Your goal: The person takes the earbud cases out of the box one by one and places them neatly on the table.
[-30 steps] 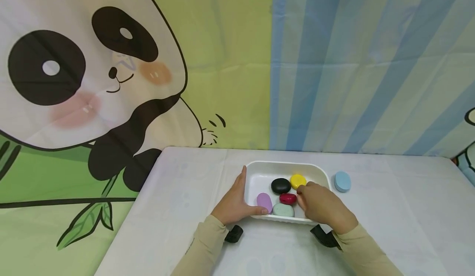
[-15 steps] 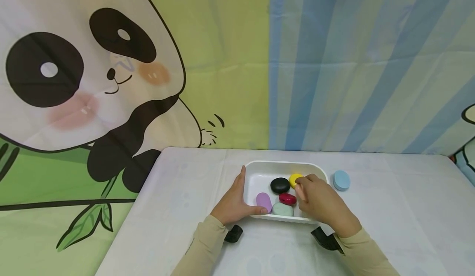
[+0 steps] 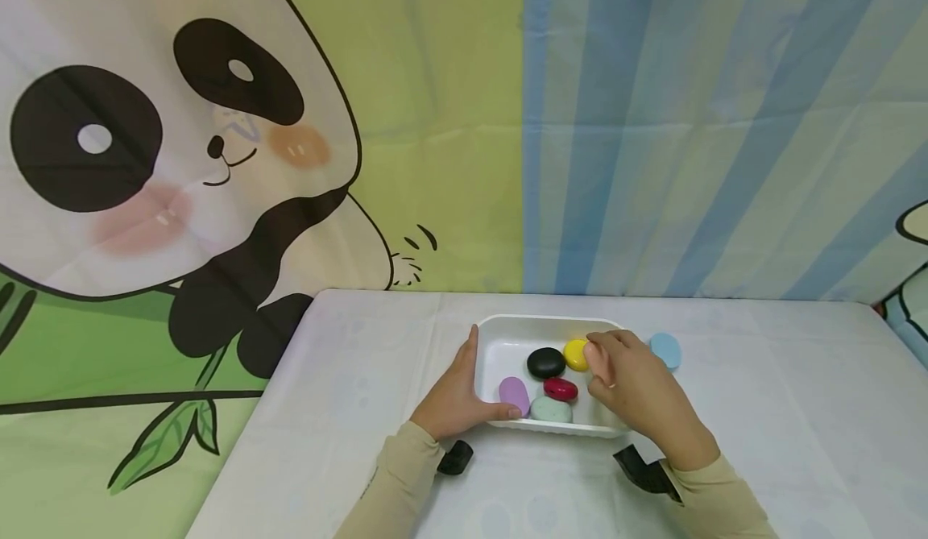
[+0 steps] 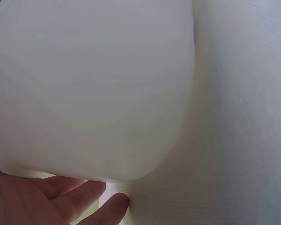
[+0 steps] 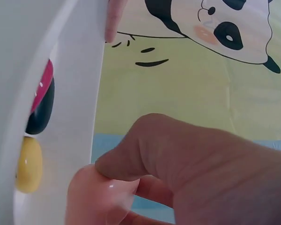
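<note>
A white tray [image 3: 500, 325] holds several smooth, pebble-like pieces: black [image 3: 545, 362], yellow [image 3: 576, 354], red [image 3: 561, 389], purple [image 3: 514, 395] and pale green [image 3: 552, 409]. My left hand [image 3: 457, 398] grips the tray's near left corner, thumb over the front rim and fingers along the left side. Over the tray's right end, my right hand [image 3: 641, 382] pinches a peach-pink smooth piece [image 5: 96, 199] between thumb and fingers, raised by the rim in the right wrist view. That hand partly covers the tray's right side.
A light blue rounded piece [image 3: 665, 350] lies on the white-covered table [image 3: 384, 346], just right of the tray and partly behind my right hand. Behind the table hangs a printed cloth [image 3: 449, 160] with a panda and stripes.
My right hand has risen from inside the tray and shifted slightly right, bringing the peach-pink piece up. The yellow piece is more exposed. My left hand stays on the tray.
</note>
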Available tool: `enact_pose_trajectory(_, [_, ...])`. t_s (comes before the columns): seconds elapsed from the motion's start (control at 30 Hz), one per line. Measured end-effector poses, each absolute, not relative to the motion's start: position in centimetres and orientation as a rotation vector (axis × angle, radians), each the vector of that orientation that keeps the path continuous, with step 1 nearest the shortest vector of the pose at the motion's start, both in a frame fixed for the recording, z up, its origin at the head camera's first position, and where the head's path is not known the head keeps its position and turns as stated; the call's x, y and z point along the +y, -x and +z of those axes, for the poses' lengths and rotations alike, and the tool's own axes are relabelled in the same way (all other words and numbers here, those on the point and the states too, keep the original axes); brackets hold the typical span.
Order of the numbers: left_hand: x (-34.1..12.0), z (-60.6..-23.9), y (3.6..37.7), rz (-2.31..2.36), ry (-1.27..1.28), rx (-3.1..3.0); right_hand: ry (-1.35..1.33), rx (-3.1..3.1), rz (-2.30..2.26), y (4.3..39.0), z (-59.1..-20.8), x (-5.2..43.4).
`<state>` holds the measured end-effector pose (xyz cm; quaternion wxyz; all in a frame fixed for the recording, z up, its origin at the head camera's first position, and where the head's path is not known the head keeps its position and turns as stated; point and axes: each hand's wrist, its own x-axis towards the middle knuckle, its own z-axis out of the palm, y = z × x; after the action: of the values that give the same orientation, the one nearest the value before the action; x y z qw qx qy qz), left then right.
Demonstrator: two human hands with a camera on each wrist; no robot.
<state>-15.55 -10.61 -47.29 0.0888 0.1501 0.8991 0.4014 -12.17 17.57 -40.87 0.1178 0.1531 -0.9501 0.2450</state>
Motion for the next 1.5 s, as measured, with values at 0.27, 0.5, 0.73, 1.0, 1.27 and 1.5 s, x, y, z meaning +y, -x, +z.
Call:
enact_pose_trajectory(0.27, [-10.6, -47.1, 15.6, 1.231, -0.464, 2.659, -0.341, -2.831, 0.728, 12.2, -40.1, 18.9])
enact_pose_trajectory(0.5, [-10.6, -47.2, 15.7, 1.244, -0.453, 2.649, -0.244, -2.826, 0.718, 12.2, -39.7, 20.1])
enact_pose_trajectory(0.73, [-10.7, -47.3, 15.7, 1.250, -0.436, 2.641, -0.190, -2.807, 0.726, 12.4, -39.8, 21.2])
enact_pose_trajectory(1.0, [-10.6, -47.3, 15.7, 1.241, -0.444, 2.645, -0.169, -2.782, 0.734, 12.7, -40.0, 22.5])
enact_pose_trajectory(1.27, [-10.6, -47.3, 15.7, 1.247, -0.444, 2.644, -0.119, -2.756, 0.765, 12.8, -40.3, 24.0])
enact_pose_trajectory(1.5, [-10.6, -47.3, 15.7, 1.247, -0.446, 2.658, -0.073, -2.733, 0.787, 13.0, -40.7, 25.3])
